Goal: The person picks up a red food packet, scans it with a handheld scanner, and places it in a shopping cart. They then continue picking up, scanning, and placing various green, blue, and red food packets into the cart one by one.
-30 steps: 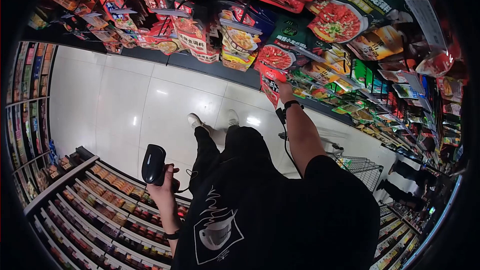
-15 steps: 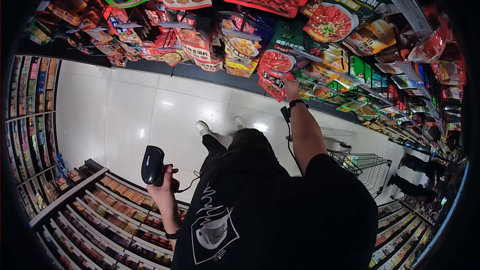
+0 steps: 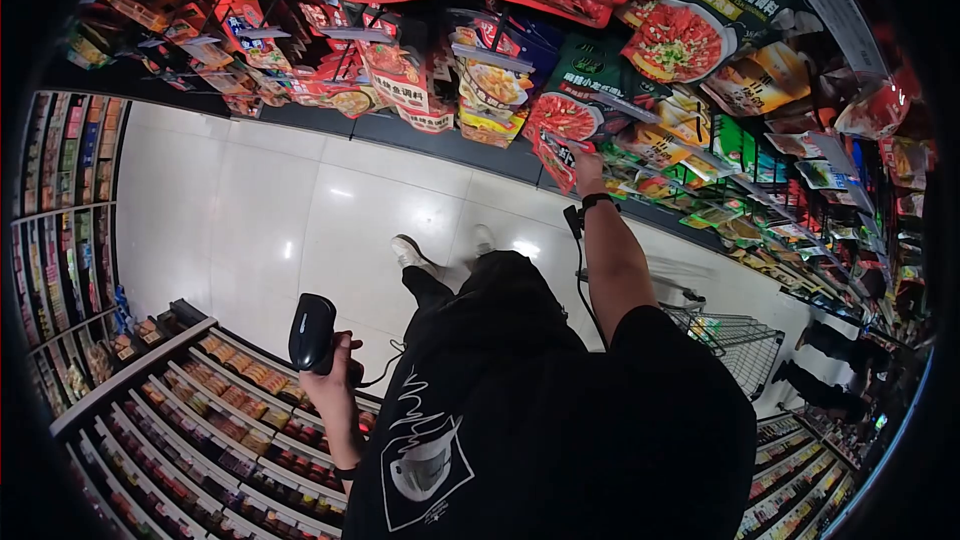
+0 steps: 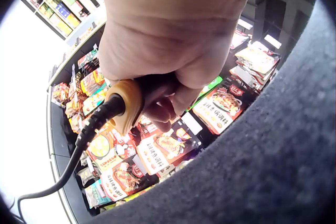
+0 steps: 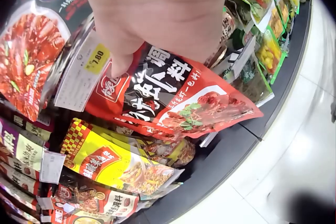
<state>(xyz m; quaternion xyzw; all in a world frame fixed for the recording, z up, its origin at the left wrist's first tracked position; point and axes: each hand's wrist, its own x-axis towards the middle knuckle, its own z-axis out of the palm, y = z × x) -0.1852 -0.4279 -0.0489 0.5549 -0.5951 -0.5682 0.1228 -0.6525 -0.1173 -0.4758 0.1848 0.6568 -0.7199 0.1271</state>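
In the head view my left hand [image 3: 330,385] grips a black barcode scanner [image 3: 312,333] low on the left, fingers wrapped round its handle. The left wrist view shows its yellow collar [image 4: 126,106] and black cable [image 4: 71,169] below the palm. My right hand [image 3: 588,172] reaches to the hanging rack and pinches a red seasoning pouch [image 5: 210,109] near its top. This pouch has a dark label and a crayfish picture, and it slants beside a price tag [image 5: 79,79]. A dark green crayfish pouch [image 3: 565,115] hangs right behind it.
Rows of hanging pouches [image 3: 405,90] fill the rack along the far side. A wire shopping cart [image 3: 735,345] stands to the right, with another person's dark-clothed legs [image 3: 825,390] beyond. Shelves of jars [image 3: 230,410] rise at the lower left. Pale tiled floor [image 3: 250,200] lies between.
My right hand has brought the red pouch closer to the rack, and the pouch has turned so it overlaps the green one. My left hand keeps its grip on the scanner. The view has shifted slightly.
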